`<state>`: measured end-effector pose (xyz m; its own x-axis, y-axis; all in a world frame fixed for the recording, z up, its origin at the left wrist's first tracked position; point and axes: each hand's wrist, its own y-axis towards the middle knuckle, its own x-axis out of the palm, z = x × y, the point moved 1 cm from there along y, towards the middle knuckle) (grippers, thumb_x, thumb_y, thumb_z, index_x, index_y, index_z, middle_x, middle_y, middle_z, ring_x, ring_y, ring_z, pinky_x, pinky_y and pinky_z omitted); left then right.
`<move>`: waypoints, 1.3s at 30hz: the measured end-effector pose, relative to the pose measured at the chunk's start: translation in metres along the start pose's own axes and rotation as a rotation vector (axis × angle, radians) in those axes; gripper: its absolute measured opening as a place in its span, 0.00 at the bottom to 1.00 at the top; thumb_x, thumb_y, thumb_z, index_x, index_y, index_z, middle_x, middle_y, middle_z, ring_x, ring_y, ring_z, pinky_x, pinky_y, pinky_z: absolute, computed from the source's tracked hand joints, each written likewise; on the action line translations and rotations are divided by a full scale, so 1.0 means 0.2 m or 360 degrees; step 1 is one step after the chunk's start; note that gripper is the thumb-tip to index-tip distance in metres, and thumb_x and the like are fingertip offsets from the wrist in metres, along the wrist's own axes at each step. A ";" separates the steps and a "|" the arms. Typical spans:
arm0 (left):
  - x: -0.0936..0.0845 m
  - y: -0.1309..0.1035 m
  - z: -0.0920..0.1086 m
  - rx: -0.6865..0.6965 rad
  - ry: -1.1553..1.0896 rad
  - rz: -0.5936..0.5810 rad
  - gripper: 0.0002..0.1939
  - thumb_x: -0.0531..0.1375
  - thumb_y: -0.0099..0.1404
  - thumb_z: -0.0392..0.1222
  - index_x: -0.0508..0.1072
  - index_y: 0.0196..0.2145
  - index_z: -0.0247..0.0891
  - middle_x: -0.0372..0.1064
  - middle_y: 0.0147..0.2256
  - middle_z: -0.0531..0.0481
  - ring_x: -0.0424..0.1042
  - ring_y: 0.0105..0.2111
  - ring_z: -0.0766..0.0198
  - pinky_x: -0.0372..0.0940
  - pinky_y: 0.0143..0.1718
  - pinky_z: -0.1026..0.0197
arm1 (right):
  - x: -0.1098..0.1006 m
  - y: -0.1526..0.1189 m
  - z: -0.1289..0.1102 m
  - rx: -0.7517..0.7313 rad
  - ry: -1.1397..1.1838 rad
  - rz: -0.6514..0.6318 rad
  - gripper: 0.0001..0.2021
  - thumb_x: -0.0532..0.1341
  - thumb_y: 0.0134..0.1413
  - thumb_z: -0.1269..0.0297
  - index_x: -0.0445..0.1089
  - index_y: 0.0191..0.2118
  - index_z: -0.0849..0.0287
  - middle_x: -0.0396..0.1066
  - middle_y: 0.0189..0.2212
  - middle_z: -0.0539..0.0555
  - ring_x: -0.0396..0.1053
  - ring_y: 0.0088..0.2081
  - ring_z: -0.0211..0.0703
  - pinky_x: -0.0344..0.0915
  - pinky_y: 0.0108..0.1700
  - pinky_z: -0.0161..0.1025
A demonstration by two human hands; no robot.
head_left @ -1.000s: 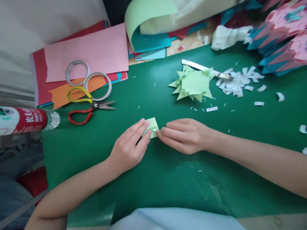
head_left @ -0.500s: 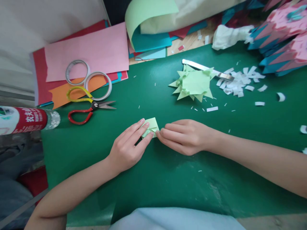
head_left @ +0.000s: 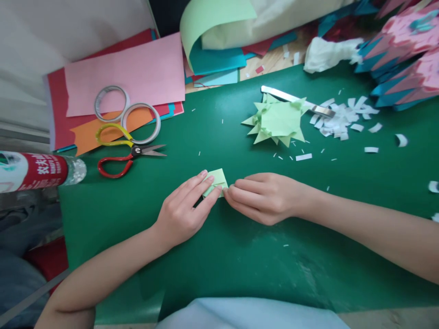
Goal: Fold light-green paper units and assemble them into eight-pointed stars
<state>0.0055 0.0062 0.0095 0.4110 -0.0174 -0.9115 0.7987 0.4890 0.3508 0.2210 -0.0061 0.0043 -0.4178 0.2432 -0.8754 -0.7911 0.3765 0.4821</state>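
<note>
A small folded piece of light green paper (head_left: 218, 177) lies on the green table, with creased layers showing. My left hand (head_left: 183, 208) holds it down from the left, two fingertips on its upper left part and the thumb on its lower right part. At the paper's right corner, my right hand (head_left: 264, 197) is closed in a pinch, its other fingers curled in. The exact grip of the right fingertips is partly hidden. Beyond my hands sits a spiky light green paper piece (head_left: 280, 118) made of folded points.
Scissors (head_left: 136, 150) and two tape rolls (head_left: 111, 103) lie at the left by stacked coloured paper (head_left: 126, 68). A bottle (head_left: 41, 171) lies at the left edge. A metal-coloured strip-like tool (head_left: 284, 93) touches white paper scraps (head_left: 343, 119). Pink-and-blue paper models (head_left: 404, 59) stand upper right.
My left thumb has slid slightly right and up along the folded paper. The right hand stays at the paper's corner, almost unmoved.
</note>
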 end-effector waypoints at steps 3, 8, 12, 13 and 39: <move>0.00 0.00 0.00 0.0018 0.0022 -0.0001 0.14 0.62 0.63 0.30 0.74 0.48 0.29 0.75 0.48 0.37 0.73 0.53 0.49 0.74 0.52 0.52 | 0.00 0.00 0.00 -0.0002 0.0012 0.0021 0.09 0.55 0.62 0.75 0.68 0.31 0.64 0.60 0.23 0.48 0.62 0.27 0.36 0.58 0.27 0.37; 0.00 0.00 0.02 0.0050 0.0114 -0.0008 0.12 0.62 0.63 0.29 0.74 0.45 0.27 0.75 0.48 0.34 0.73 0.53 0.47 0.74 0.50 0.51 | 0.00 -0.01 0.01 -0.0011 -0.0005 -0.0013 0.08 0.54 0.63 0.75 0.67 0.33 0.63 0.61 0.24 0.48 0.61 0.27 0.35 0.57 0.26 0.37; 0.01 0.00 0.02 0.0052 0.0157 -0.0033 0.13 0.62 0.63 0.29 0.74 0.46 0.27 0.75 0.48 0.35 0.73 0.53 0.47 0.74 0.51 0.50 | 0.00 -0.01 0.02 0.0046 -0.0041 -0.0040 0.05 0.55 0.64 0.73 0.67 0.36 0.63 0.62 0.25 0.48 0.60 0.27 0.34 0.55 0.25 0.37; 0.01 0.00 0.02 0.0048 0.0161 -0.0032 0.13 0.62 0.63 0.29 0.74 0.46 0.28 0.75 0.49 0.35 0.73 0.53 0.47 0.73 0.51 0.50 | 0.00 -0.01 0.02 0.0062 -0.0047 -0.0039 0.05 0.55 0.64 0.73 0.67 0.37 0.63 0.62 0.25 0.48 0.61 0.28 0.34 0.55 0.25 0.37; 0.01 -0.02 0.02 0.0078 0.0160 -0.0100 0.15 0.58 0.65 0.29 0.71 0.50 0.26 0.73 0.51 0.33 0.69 0.57 0.46 0.72 0.54 0.49 | 0.03 0.00 0.02 0.0232 0.0043 -0.0038 0.09 0.55 0.64 0.68 0.66 0.31 0.59 0.61 0.21 0.46 0.58 0.25 0.34 0.52 0.25 0.37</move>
<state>0.0057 0.0006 0.0066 0.3152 0.0418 -0.9481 0.8431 0.4463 0.2999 0.2199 -0.0015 0.0004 -0.4133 0.2090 -0.8863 -0.7283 0.5084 0.4595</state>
